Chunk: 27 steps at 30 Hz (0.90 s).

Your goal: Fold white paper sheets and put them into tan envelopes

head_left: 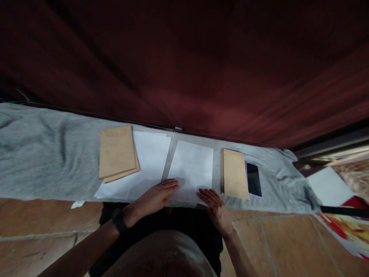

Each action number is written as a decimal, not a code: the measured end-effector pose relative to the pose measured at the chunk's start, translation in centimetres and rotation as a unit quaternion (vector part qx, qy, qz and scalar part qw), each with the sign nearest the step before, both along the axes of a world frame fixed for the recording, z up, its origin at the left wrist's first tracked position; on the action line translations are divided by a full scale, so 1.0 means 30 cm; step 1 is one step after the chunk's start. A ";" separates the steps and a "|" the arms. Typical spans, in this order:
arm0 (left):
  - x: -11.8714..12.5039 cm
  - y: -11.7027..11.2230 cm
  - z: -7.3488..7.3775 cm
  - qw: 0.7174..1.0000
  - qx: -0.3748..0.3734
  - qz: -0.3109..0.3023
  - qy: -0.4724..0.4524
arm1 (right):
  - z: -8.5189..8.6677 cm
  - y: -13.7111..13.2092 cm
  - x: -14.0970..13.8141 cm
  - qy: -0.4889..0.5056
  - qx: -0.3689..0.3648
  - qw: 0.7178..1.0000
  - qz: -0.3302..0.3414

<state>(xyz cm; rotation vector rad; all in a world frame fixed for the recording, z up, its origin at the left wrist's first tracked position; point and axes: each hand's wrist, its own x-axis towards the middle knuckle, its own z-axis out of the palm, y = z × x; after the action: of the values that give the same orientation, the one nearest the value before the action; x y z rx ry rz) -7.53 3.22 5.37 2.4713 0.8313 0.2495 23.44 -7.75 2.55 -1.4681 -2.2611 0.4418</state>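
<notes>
A single white sheet of paper [191, 169] lies on a grey cloth [43, 154] in front of me. My left hand [157, 197] rests flat on its near left corner, fingers stretched out and together. My right hand [215, 204] lies flat on its near right corner, fingers extended. Neither hand grips anything. To the left lies a stack of white paper [144, 165] with brown envelopes [117, 153] on top. To the right sits another pile of brown envelopes [234, 173].
A dark phone [253, 179] lies face up beside the right envelope pile. A dark red curtain [184, 65] hangs behind the cloth. Brown floor tiles [288, 238] run below. White paper [328, 186] and coloured printed sheets [348, 227] lie at the far right.
</notes>
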 end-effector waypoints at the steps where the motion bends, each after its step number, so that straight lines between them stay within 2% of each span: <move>1: -0.009 0.003 -0.003 1.000 -0.002 0.005 -0.009 | 0.002 -0.001 0.001 0.003 -0.002 1.000 0.001; 7: -0.040 0.014 -0.013 0.997 0.003 0.029 -0.065 | -0.004 -0.009 0.001 0.036 0.002 0.999 -0.029; 13: -0.050 -0.013 0.010 0.997 0.009 -0.002 -0.073 | -0.014 -0.011 0.018 0.063 -0.006 0.998 -0.030; 18: -0.069 -0.024 0.002 0.999 0.014 0.021 -0.042 | -0.009 -0.005 0.032 0.080 -0.014 0.996 -0.025; 23: -0.058 -0.013 -0.025 0.998 0.028 0.042 -0.021 | -0.004 0.003 0.027 0.098 -0.001 0.994 -0.054; 27: -0.047 0.005 -0.027 0.998 0.024 0.056 -0.027 | -0.005 0.010 0.026 0.115 -0.002 0.991 -0.068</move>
<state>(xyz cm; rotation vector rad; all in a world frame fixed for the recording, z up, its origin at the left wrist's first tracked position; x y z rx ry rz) -8.93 3.37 4.56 2.4541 0.9513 0.3780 24.21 -7.45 2.40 -1.4801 -1.9687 0.5438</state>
